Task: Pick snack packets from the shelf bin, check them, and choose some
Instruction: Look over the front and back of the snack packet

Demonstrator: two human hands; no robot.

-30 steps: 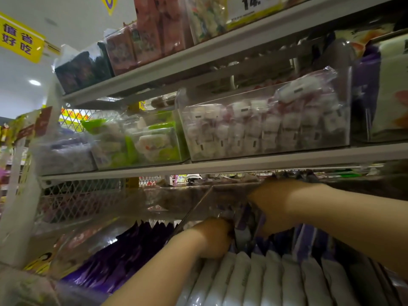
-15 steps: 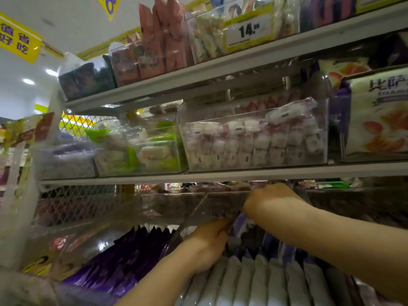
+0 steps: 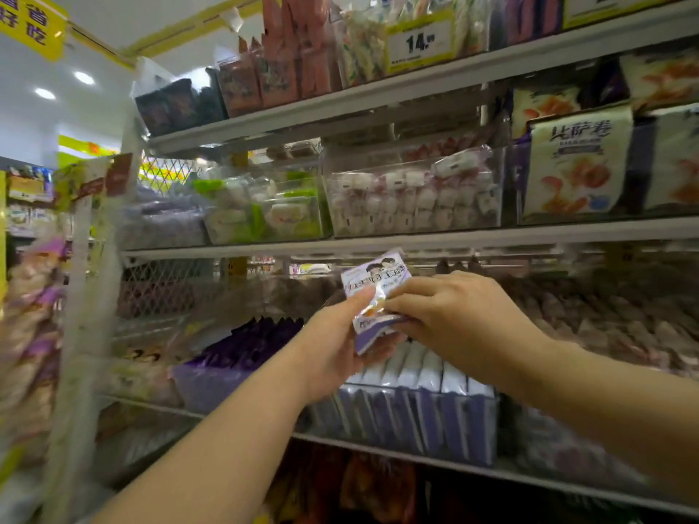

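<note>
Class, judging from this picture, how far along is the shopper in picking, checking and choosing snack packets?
Done: one purple-and-white foil snack packet is out of the clear plastic shelf bin. In hand: the left hand and right hand both pinch it, held up for checking. Left: choosing; no set-aside packets show.

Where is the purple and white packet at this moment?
Head view, centre: the packet is held up between the left hand and the right hand, just above the bin of matching packets.
</note>
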